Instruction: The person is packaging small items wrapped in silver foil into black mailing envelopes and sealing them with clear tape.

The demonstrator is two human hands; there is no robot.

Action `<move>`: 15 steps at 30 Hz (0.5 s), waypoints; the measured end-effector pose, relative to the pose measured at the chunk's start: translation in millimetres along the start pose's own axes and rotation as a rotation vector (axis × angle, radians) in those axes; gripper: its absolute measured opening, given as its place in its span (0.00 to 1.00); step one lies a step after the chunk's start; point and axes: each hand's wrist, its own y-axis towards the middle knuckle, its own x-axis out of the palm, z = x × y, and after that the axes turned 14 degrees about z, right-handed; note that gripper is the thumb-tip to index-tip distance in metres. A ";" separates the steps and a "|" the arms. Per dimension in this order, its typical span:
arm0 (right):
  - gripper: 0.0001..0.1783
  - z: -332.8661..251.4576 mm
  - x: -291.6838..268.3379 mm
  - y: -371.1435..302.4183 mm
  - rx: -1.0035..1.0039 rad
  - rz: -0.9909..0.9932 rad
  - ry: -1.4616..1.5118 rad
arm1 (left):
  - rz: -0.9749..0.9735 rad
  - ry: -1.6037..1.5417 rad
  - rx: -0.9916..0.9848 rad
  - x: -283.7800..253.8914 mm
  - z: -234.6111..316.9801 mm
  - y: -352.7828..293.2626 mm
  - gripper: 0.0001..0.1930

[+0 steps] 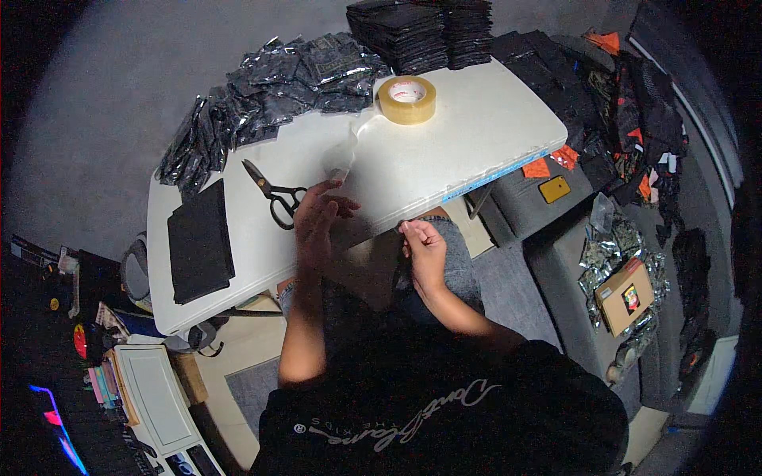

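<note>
Above the white table's front part is my left hand, in shadow, its fingers loosely curled and apart with nothing visible between them. A loose strip of clear tape runs from the tape roll down toward its fingertips; whether it touches them I cannot tell. My right hand is at the table's front edge over my lap, thumb and fingers pinched together; anything in the pinch is too small to make out. Black-handled scissors lie partly spread just left of my left hand.
On the white table lie a flat black folded piece, a heap of shiny plastic-wrapped black packets and tall black stacks. Rightward, a grey sofa holds a yellow phone, a cardboard box and dark clothes.
</note>
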 end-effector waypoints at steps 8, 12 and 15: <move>0.04 0.6 -1.0 4.6 0.012 0.036 -0.008 | 0.048 0.015 -0.039 4.8 0.8 -4.0 0.23; 0.04 -0.2 -1.0 5.2 0.009 0.054 -0.016 | -0.002 0.033 0.048 3.0 1.4 -2.6 0.23; 0.04 -0.3 4.9 4.8 0.005 0.084 -0.007 | 0.024 0.102 0.023 -0.3 -0.6 -1.9 0.23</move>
